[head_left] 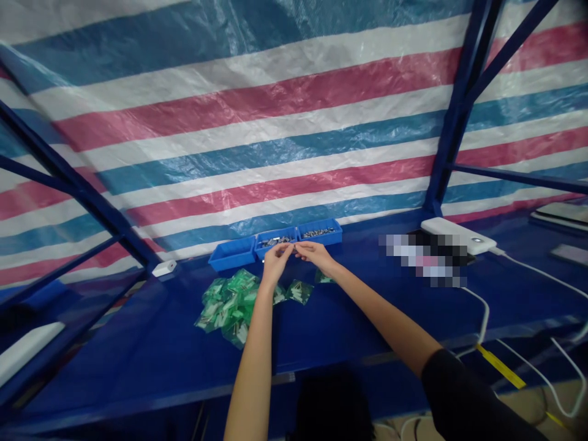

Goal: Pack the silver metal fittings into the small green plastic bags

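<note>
My left hand (pixel 275 263) and my right hand (pixel 316 254) meet fingertip to fingertip over the desk, just in front of the blue bins. Both are closed in a pinch; whatever they hold is too small to make out. Behind them, the middle blue bin (pixel 260 252) and the right blue bin (pixel 334 238) contain small metallic parts. A third blue bin (pixel 232 263) adjoins on the left. Beside my left forearm lies a heap of green-tinted clear bags (pixel 225 306) with pale pieces inside. One separate bag (pixel 299 292) rests between my forearms, and another (pixel 322 277) is partly behind my right wrist.
On the right of the blue desk (pixel 358 343) are a white power bank (pixel 459 236) with a cable and a blurred-out item (pixel 425 257). A white adapter (pixel 164 268) sits at the back left. Blue metal posts (pixel 452 122) and a striped tarp (pixel 275 135) stand behind.
</note>
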Available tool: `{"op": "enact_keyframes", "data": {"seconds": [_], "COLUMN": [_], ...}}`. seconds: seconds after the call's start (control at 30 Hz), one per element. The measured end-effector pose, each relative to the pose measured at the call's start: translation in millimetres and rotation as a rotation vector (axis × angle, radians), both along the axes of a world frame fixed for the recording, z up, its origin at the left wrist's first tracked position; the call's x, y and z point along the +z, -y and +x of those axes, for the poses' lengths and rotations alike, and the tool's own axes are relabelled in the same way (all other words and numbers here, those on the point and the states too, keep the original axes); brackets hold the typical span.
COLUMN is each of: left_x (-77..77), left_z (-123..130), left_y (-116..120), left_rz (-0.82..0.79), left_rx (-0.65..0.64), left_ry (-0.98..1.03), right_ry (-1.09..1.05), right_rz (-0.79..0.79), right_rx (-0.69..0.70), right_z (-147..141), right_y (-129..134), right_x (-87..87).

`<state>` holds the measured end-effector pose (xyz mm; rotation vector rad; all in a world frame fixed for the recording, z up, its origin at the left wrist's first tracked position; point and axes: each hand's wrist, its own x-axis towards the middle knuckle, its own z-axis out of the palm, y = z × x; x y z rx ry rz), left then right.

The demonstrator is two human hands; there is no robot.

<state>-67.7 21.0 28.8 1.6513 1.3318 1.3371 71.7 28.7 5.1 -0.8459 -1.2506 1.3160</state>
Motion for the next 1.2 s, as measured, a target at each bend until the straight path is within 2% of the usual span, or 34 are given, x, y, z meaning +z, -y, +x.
{"op": "enact_keyframes", "data": {"seconds": [0.13, 0.43, 0.57, 0.7, 0.77, 0.9, 1.1, 1.2], "left_x": [1.6, 3.1, -0.4, -3.0, -4.8, -9.8, -8.9, -6.1], "left_z": [0.1, -2.1, -12.6, -26.4, -28.9, -25.7, -24.9, -25.7], "left_y": [1.4, 1.7, 1.4, 4.3, 5.0, 4.3, 9.3, 12.2], "left_rz": [0.016, 0.025, -0.021, -0.074, -0.121, -0.163, -0.177, -0.210], "left_rx": [0.006, 0.099, 0.060, 0.161, 0.154, 0.099, 0.233, 0.225], "left_ry": [-0.004, -0.071, -0.309, -0.707, -0.827, -0.885, -0.911, -0.912], "right_ry": [-0.017, -0.001, 0.039, 0.040, 0.033, 0.050, 0.074, 0.070], "right_rz": [-0.020, 0.004, 0.016, 0.004, -0.015, -0.054, -0.041, -0.030], "right_rx": [0.097, 0.013, -0.078, -0.199, -0.242, -0.294, -0.300, -0.283], "right_z": [-7.5, -3.8, -2.6, 0.8, 3.8, 10.4, 15.4, 13.9], "right_y": [7.1, 3.1, 0.2, -5.6, -9.1, -14.8, -21.8, -23.4], "right_x": [-0.3, 0.2, 0.2, 0.8, 0.1, -4.5, -14.1, -16.6]}}
